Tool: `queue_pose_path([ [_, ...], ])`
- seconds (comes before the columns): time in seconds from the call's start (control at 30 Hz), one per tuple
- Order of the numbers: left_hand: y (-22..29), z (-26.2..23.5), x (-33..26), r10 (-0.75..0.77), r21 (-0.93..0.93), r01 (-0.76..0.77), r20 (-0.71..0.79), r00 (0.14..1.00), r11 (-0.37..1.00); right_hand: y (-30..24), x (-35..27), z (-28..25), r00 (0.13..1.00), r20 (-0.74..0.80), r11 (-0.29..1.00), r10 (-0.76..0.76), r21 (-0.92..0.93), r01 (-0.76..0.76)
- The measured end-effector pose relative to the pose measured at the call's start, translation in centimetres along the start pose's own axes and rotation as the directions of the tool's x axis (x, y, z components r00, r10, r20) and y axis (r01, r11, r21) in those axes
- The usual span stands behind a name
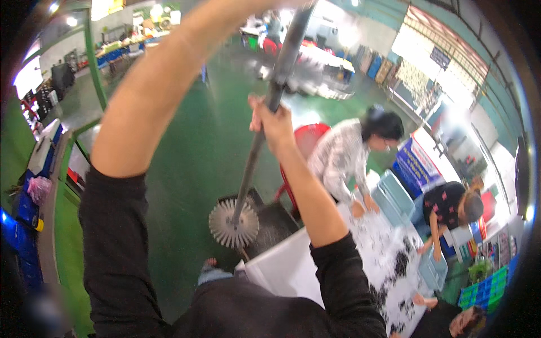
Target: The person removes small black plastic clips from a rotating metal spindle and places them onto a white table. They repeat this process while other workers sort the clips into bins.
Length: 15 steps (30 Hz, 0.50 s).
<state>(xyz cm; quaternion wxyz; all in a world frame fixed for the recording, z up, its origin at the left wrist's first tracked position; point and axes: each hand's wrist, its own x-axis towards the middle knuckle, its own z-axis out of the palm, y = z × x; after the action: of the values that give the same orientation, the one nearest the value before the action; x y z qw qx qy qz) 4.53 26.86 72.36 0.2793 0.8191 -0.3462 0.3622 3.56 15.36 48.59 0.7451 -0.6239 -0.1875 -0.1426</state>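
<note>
A dark grey pole (252, 163) slants down through the middle, thicker above a collar and thinner below. It looks like a telescoping fan stand. At its lower end is a round, pale, slatted disc (220, 225) near the floor. My right hand (275, 123) is wrapped round the pole just below the collar. My left arm (143, 107) is raised high across the upper left. Only a sliver of my left hand (294, 3) shows at the top edge, close to the pole's upper part. Its fingers are out of the picture, so its grip is hidden.
A white table (290, 267) with scattered small black pieces stands at the lower right. Several people work around it with pale blue bins (393, 200). Beside the disc lies a dark flat box (273, 222); a red chair (310, 138) stands behind. Green railing (67, 236) runs at left.
</note>
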Motion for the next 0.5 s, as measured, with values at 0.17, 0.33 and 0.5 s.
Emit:
queue_pose_path([
  [0.17, -14.5, 2.2, -5.6, -0.246, -0.28, 0.228, -0.029, 0.969, 0.932, 10.3, 5.5, 9.3, 0.998, 0.041, 0.998, 0.042, -0.057, -0.04],
  [0.33, -26.4, 2.3, -9.4, -0.537, -0.438, 0.478, -0.013, 0.843, 0.761, 18.2, 7.8, 17.4, 0.994, 0.041, 0.959, 0.099, -0.27, -0.084],
  [0.5, -37.2, -1.3, -14.8, -0.721, -0.73, 0.483, -0.02, 0.693, 0.484, 25.4, 8.4, 24.9, 0.963, 0.27, 0.859, 0.005, -0.493, 0.134],
])
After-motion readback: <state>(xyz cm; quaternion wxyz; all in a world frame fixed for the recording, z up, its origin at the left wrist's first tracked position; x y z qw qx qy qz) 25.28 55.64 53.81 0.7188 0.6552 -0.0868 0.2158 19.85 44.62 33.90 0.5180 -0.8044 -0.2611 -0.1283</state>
